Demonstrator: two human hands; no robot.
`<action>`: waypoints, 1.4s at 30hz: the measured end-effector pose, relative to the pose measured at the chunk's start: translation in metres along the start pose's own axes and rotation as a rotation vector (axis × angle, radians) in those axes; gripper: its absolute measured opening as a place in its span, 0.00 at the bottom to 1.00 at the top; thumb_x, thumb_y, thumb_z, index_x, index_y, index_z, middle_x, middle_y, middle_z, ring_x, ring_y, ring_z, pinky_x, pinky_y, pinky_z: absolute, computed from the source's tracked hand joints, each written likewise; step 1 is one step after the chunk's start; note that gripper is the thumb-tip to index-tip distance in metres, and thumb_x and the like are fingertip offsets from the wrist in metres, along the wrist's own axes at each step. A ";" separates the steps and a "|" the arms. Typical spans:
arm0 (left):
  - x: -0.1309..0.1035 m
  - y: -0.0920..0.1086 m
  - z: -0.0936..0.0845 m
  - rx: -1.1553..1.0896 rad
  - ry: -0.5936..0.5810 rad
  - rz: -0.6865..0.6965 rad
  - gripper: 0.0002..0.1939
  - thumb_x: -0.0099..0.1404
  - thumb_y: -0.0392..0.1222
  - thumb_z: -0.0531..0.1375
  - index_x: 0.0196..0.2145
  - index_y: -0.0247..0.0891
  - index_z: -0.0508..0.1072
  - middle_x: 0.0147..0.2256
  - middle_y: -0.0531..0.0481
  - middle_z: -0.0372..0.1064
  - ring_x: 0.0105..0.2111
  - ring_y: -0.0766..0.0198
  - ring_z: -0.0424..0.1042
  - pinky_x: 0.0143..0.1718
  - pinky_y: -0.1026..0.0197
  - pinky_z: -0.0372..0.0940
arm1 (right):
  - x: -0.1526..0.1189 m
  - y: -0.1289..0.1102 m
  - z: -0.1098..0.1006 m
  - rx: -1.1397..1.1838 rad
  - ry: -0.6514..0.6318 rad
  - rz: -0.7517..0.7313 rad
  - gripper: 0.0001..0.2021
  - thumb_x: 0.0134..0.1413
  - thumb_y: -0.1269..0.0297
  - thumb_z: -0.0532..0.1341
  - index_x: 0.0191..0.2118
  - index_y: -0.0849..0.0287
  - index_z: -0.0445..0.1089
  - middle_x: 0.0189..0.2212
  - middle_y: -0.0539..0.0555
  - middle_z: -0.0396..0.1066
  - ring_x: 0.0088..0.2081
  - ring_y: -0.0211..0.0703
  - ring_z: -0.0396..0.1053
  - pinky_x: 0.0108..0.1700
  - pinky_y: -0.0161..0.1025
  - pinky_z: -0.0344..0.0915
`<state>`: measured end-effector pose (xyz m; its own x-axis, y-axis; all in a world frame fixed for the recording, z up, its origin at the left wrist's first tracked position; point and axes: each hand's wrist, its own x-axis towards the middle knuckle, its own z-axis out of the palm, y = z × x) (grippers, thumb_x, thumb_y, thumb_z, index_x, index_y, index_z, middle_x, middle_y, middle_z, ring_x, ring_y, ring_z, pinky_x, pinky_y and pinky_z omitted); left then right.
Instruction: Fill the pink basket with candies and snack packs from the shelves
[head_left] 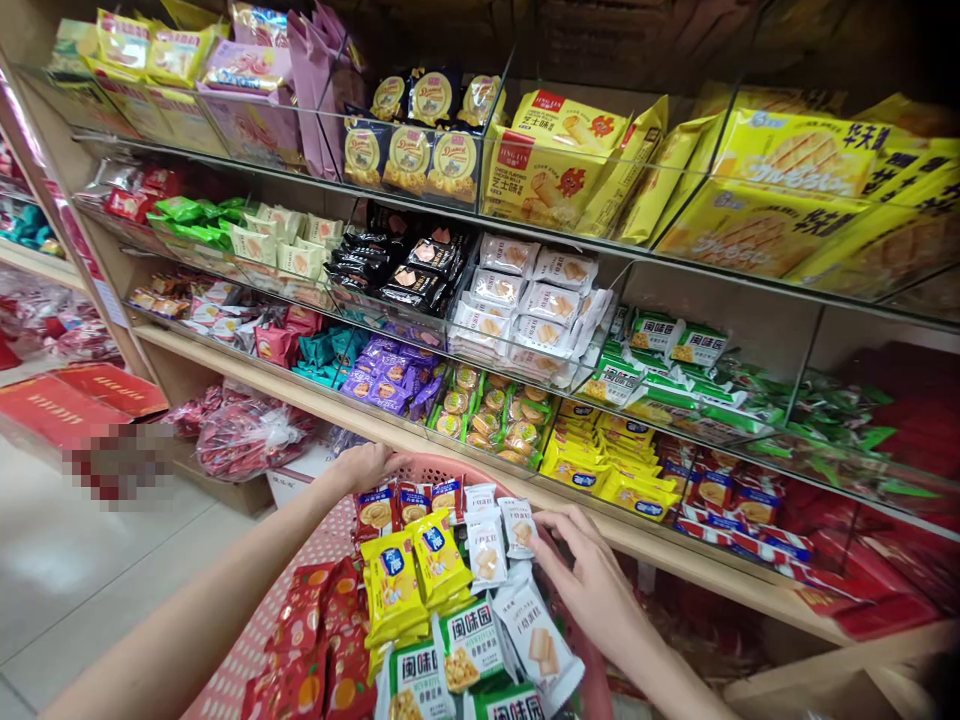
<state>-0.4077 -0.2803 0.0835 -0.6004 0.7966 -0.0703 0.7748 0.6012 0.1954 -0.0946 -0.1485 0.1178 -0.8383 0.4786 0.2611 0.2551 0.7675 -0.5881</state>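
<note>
My left hand [369,466] is closed on the far rim of a pink perforated basket [251,635]. Inside lie sorted snack packets: red ones [300,640] at the left, yellow ones [394,585] in the middle and green-and-white ones [472,645] in front. Small red-and-blue packets [377,510] line the far end. My right hand [581,565] is over the basket's right side, its fingertips pinching the edge of a small white snack packet [519,527]. More white packets [536,635] lie beside and below it; the thumb is partly hidden.
Shelves with clear dividers stand ahead, holding white packets [525,300], yellow packets [607,460] and green-and-white packets [660,370]. A wooden shelf edge [675,545] runs just beyond the basket. Bagged red goods [251,430] and a red box [67,400] are at the left, by the tiled floor [112,560].
</note>
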 end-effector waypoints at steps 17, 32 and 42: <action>0.002 -0.004 0.003 0.070 0.001 0.053 0.32 0.61 0.62 0.39 0.37 0.35 0.70 0.35 0.37 0.73 0.40 0.49 0.72 0.37 0.56 0.63 | -0.043 0.001 0.029 -0.025 -0.078 0.297 0.15 0.49 0.51 0.54 0.40 0.53 0.58 0.42 0.55 0.67 0.45 0.49 0.65 0.43 0.43 0.61; 0.000 -0.001 0.001 0.114 0.009 0.072 0.37 0.60 0.64 0.33 0.36 0.35 0.70 0.34 0.35 0.73 0.38 0.48 0.72 0.35 0.54 0.64 | -0.055 0.010 0.022 0.020 0.018 0.336 0.19 0.48 0.50 0.54 0.44 0.54 0.64 0.33 0.52 0.69 0.38 0.45 0.66 0.40 0.39 0.61; 0.000 0.000 0.001 0.113 0.014 0.066 0.36 0.61 0.64 0.34 0.35 0.34 0.71 0.35 0.34 0.73 0.38 0.47 0.72 0.35 0.55 0.64 | -0.059 0.023 0.027 0.044 0.142 0.305 0.18 0.50 0.49 0.53 0.43 0.54 0.65 0.43 0.56 0.65 0.47 0.48 0.61 0.48 0.43 0.59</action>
<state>-0.4072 -0.2802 0.0823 -0.5498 0.8340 -0.0467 0.8294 0.5517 0.0880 -0.0517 -0.1705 0.0682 -0.6505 0.7401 0.1704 0.4597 0.5623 -0.6873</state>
